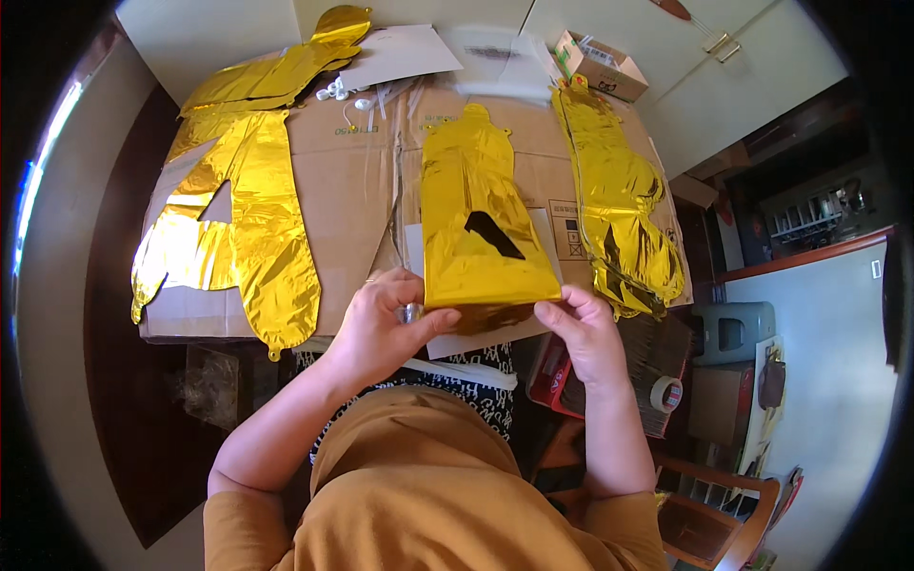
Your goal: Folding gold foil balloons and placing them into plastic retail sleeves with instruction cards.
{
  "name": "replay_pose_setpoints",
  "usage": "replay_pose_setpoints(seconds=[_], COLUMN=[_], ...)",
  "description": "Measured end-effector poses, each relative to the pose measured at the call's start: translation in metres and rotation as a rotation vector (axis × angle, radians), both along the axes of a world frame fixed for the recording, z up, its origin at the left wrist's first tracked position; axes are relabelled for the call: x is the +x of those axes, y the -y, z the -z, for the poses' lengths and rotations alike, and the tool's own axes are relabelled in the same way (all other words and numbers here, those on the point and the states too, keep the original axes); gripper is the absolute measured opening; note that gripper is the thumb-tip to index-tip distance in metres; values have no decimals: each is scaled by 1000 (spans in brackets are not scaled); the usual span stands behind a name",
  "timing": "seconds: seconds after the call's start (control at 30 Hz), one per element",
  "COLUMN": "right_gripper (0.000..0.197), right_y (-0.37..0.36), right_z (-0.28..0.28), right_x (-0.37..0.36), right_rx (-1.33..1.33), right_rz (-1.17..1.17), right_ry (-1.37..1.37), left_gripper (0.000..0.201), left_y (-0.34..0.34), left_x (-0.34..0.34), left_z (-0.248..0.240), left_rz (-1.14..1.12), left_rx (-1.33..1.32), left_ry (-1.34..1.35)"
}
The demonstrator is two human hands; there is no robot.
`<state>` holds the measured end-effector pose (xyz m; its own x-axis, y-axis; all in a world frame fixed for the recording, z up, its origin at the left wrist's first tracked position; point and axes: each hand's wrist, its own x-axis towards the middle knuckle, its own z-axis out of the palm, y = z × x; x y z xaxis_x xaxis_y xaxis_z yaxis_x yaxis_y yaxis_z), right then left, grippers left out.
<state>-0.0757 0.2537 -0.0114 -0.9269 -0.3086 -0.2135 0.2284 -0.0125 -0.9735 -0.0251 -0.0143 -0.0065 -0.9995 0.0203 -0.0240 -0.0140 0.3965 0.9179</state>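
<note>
A flat gold foil balloon (462, 266) with a dark gap in it lies in front of me, its near edge folded and lifted at the table's front. My left hand (379, 324), wearing a ring, pinches the left corner of that fold. At the right corner, my right hand (590, 333) grips the foil between thumb and fingers. White paper (414, 252) shows partly beneath the balloon. To the left a letter-shaped gold foil balloon (271, 228) is spread flat. Another gold foil balloon (614, 181), narrow and wrinkled, lies along the right side.
Cardboard (347, 190) covers the table. At the back are more gold foil (252, 81), a white sheet (400, 52), small white rolls (333, 90) and an open carton (609, 71). Below on the right are a tape roll (665, 393), a grey-green stool (743, 328) and a wooden chair (743, 547).
</note>
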Motion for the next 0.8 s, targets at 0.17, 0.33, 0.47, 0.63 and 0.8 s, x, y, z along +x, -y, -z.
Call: replay_pose_setpoints(seconds=[0.17,0.33,0.47,0.63,0.8], right_gripper=[14,10,12,17,36], right_y=[-4,-29,-39,-41,-24], right_z=[-33,6,52,45,0], right_x=[-10,-2,18,24,29], right_rx=[-55,24,145,549,1432], right_rz=[-22,-53,40,2,-149], right_ry=[-23,163,158,70,-396], left_gripper=[22,26,30,36,57], left_y=[-12,-26,-31,-19,-32], left_x=[-6,24,47,63,41], left_z=[-15,29,35,22,52], left_rz=[63,57,46,125,177], left_rx=[727,722,363,-597,-600], left_ry=[254,431,513,-65,-555])
